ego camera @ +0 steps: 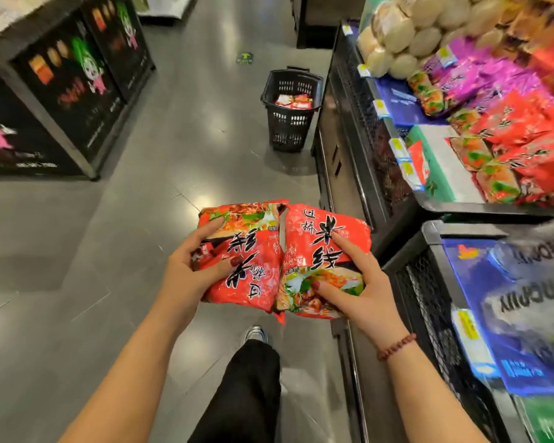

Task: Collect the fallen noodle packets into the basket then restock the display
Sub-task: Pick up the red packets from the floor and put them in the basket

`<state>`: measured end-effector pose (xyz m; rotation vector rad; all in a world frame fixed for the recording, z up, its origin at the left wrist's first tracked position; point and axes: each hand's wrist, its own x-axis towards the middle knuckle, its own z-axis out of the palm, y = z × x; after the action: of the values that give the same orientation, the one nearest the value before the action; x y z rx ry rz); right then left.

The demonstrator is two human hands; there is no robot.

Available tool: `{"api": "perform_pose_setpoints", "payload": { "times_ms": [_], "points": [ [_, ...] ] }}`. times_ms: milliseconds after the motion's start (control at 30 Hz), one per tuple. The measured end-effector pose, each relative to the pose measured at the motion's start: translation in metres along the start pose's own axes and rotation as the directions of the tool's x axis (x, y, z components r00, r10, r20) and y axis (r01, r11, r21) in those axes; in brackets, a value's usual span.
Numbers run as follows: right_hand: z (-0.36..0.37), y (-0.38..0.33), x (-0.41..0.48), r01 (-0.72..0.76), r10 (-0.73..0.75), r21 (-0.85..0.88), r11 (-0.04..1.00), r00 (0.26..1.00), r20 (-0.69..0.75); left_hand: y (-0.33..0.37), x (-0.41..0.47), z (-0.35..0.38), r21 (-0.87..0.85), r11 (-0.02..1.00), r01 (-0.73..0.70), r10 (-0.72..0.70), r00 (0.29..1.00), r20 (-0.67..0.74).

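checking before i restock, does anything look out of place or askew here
The glossy red noodle packet in the left hand is upside down relative to the matching red packet in the right hand. On the black wire display, loose red packets lie jumbled, leaving bare green-and-white lining exposed.

The left hand [186, 270] grips 1 red noodle packet [247, 266]; the right hand [365, 292] grips a 2nd packet [320, 247]. The 2 lie side by side, edges touching, above the grey floor [109, 251]. Ahead, a black basket [288, 129] stands just beside the display rack [362, 100] and holds red packets [294, 101]. Stocked packets [525, 148] cover the rack's upper tier.
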<state>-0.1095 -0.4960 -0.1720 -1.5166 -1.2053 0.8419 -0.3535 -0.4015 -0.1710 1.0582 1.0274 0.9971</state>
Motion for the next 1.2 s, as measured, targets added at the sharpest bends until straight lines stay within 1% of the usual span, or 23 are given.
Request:
{"api": "perform_pose_setpoints", "payload": {
  "times_ms": [167,367,500,600,700,900,1033,1200],
  "points": [
    [0.019,-0.007,0.116,-0.006,0.006,0.016,1.000,1.000,0.009,0.025,0.114,-0.011,0.010,1.000,-0.001,0.000,1.000,0.024],
    [0.034,-0.010,0.231,-0.021,0.022,0.034,0.999,0.999,-0.025,0.062,0.233,-0.012,0.014,1.000,0.005,-0.006,0.998,0.063],
    [0.037,-0.006,0.305,-0.030,0.031,0.034,0.999,0.999,-0.029,0.070,0.304,-0.006,-0.008,1.000,0.001,0.000,0.999,0.040],
    [0.036,0.002,0.367,-0.036,0.036,0.056,0.998,0.999,-0.006,0.073,0.361,-0.001,0.004,1.000,-0.004,0.004,1.000,0.009],
    [0.033,0.016,0.436,-0.018,0.016,0.080,0.997,1.000,0.027,0.076,0.425,0.007,0.012,1.000,-0.012,0.012,1.000,-0.004],
    [0.018,0.035,0.582,-0.002,0.000,0.086,0.996,1.000,0.023,0.099,0.559,0.037,0.027,1.000,-0.006,0.006,1.000,-0.020],
    [0.008,0.040,0.665,-0.001,-0.002,0.067,0.998,0.999,0.046,0.111,0.635,0.051,0.026,0.999,0.025,-0.024,0.999,-0.039],
    [0.003,0.048,0.750,-0.035,0.030,0.077,0.996,0.998,0.058,0.118,0.718,0.060,0.031,0.998,0.061,-0.060,0.997,-0.038]
  ]
}}
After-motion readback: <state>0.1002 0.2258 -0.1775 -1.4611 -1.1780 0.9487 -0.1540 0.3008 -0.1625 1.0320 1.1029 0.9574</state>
